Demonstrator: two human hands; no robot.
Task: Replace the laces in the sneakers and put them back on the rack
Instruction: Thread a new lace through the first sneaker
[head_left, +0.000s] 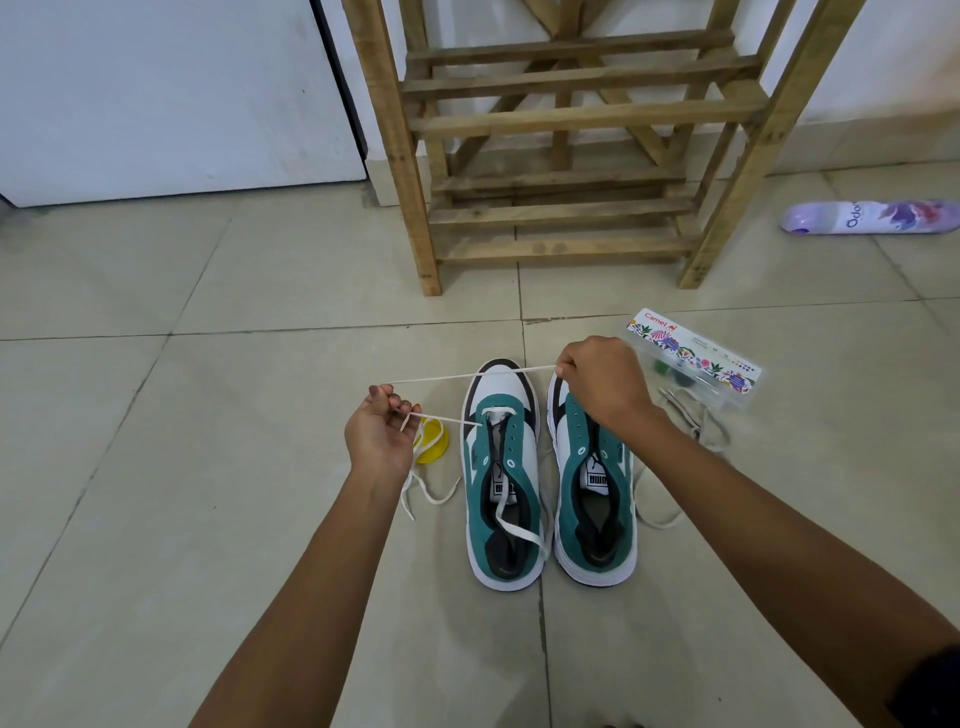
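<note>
Both hands are gripping one white lace (470, 375): left hand (378, 434) pinching its end, right hand (602, 382) pulling it taut to even it | lace is running through the left sneaker (501, 478) toe eyelets | right sneaker (595, 488) is waiting unlaced on the floor (208, 467), just before the wooden rack (561, 130) for easy return.
</note>
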